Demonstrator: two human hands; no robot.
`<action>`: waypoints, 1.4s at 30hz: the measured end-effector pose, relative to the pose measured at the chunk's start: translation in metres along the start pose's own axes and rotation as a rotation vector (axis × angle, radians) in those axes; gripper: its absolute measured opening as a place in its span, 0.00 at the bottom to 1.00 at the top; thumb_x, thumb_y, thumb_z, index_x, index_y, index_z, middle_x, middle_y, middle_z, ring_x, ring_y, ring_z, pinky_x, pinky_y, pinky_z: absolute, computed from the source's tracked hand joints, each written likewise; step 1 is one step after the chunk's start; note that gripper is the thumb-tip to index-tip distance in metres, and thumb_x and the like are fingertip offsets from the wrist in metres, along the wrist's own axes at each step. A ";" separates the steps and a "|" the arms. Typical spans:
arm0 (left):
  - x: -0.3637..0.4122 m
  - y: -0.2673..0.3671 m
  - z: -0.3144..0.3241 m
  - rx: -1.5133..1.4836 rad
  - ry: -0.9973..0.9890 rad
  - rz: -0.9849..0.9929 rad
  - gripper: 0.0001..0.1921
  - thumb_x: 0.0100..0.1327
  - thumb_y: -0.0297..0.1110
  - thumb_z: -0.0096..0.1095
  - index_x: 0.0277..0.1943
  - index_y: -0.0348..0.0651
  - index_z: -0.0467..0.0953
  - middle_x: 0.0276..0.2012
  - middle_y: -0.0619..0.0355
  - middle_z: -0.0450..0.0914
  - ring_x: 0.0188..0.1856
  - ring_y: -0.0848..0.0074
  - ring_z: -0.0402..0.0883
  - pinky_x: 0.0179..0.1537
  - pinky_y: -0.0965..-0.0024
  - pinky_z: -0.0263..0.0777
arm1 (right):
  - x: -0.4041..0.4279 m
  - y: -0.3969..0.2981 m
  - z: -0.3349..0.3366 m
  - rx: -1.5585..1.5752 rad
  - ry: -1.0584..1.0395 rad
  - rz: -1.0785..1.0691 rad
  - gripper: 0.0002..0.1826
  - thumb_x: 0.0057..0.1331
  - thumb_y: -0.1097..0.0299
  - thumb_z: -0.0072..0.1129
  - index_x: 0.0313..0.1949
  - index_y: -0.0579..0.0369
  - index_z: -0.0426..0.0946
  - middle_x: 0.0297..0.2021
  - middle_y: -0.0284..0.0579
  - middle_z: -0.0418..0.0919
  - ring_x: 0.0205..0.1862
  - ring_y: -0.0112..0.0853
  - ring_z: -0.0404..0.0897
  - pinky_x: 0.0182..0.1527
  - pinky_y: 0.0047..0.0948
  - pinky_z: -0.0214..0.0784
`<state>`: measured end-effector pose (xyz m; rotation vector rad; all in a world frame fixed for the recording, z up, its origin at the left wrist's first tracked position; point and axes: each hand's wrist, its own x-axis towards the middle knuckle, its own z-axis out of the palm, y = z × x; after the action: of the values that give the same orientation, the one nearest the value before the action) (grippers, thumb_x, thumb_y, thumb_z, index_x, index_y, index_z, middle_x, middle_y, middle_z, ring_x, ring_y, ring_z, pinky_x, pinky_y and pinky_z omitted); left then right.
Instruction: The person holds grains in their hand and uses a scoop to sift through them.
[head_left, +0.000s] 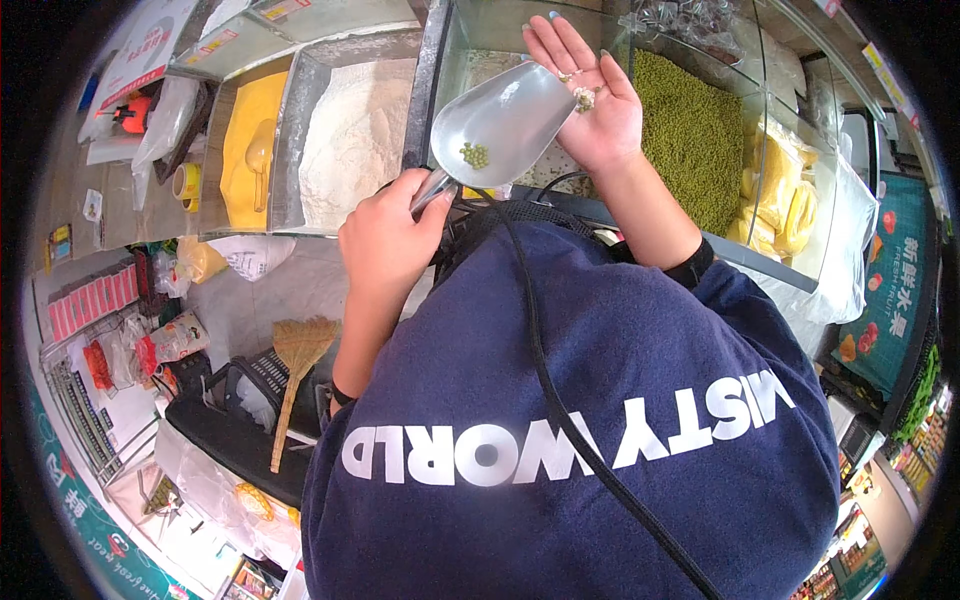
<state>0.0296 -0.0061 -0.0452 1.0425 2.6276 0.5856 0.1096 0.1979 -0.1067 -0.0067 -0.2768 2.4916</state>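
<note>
My left hand (394, 229) grips the handle of a metal scoop (517, 120). A small heap of green mung beans (474, 155) lies in the scoop near its handle end. The scoop's front edge is close to my right hand (592, 112), which is turned palm up with its fingers extended. On that palm rest a few green beans and pale bits (584, 98); what the pale bits are I cannot tell. Below both hands is a glass-sided bin (487, 67) with little on its visible floor. To the right, a compartment holds many mung beans (682, 142).
Left of the scoop are bins of white flour (352, 142) and yellow meal (247, 150), the latter with its own scoop (259, 154). Bagged yellow goods (780, 195) fill the right compartment. A straw hand broom (300, 360) lies across a black basket (259, 386). A black cable (536, 322) crosses my shirt.
</note>
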 end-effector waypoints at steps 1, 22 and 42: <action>0.000 0.000 0.000 0.002 -0.003 -0.003 0.12 0.51 0.45 0.60 0.35 0.49 0.77 0.25 0.50 0.79 0.29 0.56 0.79 0.30 0.60 0.70 | 0.000 0.000 0.000 0.013 -0.005 0.005 0.30 0.65 0.58 0.33 0.62 0.65 0.51 0.64 0.55 0.51 0.67 0.42 0.48 0.67 0.39 0.37; 0.000 0.002 0.001 -0.003 -0.011 0.013 0.12 0.51 0.44 0.60 0.36 0.50 0.77 0.24 0.53 0.79 0.28 0.59 0.79 0.29 0.63 0.70 | -0.003 0.001 0.008 -0.081 0.028 0.037 0.30 0.67 0.57 0.26 0.62 0.65 0.50 0.64 0.55 0.50 0.67 0.42 0.47 0.66 0.38 0.40; 0.000 0.002 0.002 -0.031 -0.013 0.014 0.13 0.50 0.44 0.61 0.37 0.49 0.78 0.25 0.52 0.79 0.29 0.59 0.79 0.30 0.62 0.70 | -0.005 0.003 0.004 -0.022 -0.047 0.104 0.30 0.66 0.59 0.30 0.64 0.63 0.46 0.66 0.52 0.45 0.68 0.41 0.43 0.68 0.37 0.36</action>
<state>0.0314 -0.0040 -0.0461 1.0522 2.5936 0.6181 0.1115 0.1920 -0.1032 0.0288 -0.3313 2.5942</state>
